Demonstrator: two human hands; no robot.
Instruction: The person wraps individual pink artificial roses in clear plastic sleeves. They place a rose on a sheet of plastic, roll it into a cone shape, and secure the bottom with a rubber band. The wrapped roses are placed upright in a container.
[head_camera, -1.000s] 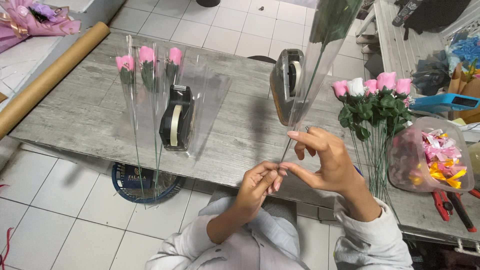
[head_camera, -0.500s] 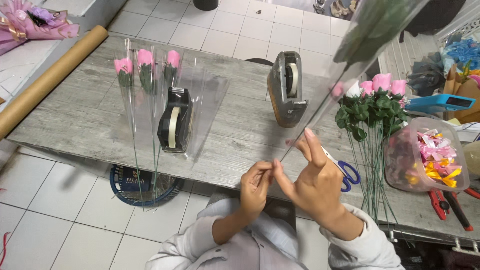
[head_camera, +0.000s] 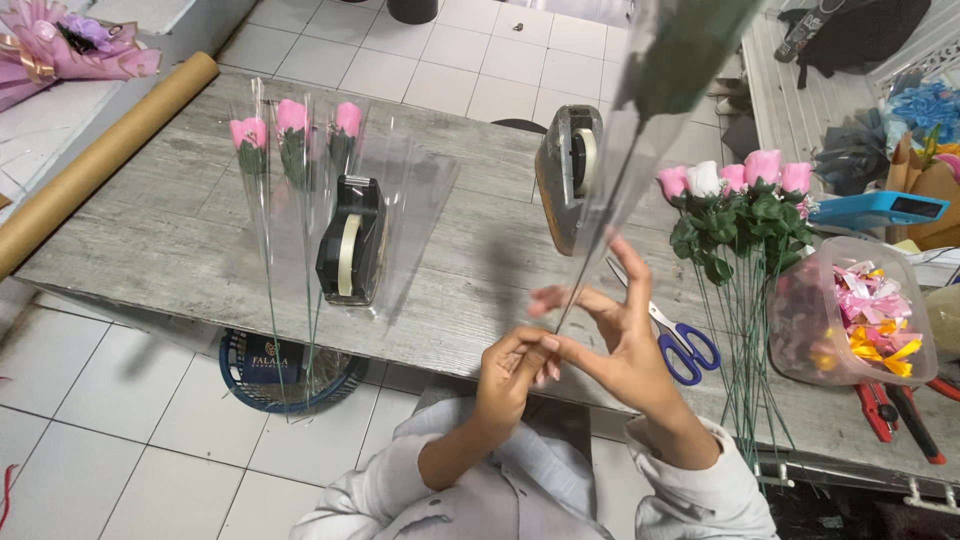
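We record a grey wood-grain table (head_camera: 180, 230) carrying, at its left end, three pink roses in clear sleeves (head_camera: 300, 200) under a black tape dispenser (head_camera: 350, 240). A second tape dispenser (head_camera: 568, 175) stands near the middle, with blue-handled scissors (head_camera: 685, 345) and a bunch of loose artificial roses (head_camera: 745, 195) to the right. A clear tub of ribbon bows (head_camera: 860, 315) sits at the far right edge.

The item in hand is a sleeved rose stem (head_camera: 640, 130), raised steeply toward the camera, its narrow lower end at the hands just above the near table edge. We judge it light, the film slippery and easily creased, the wire stem springy; the sound hold is low on the sleeve's tapered foot, not the bloom.

The right hand (head_camera: 620, 345) has its fingers spread, the sleeve's foot running between them against the thumb side. The left hand (head_camera: 510, 370) has its fingertips pressed together just at that foot; whether they pinch film or tape we cannot tell.
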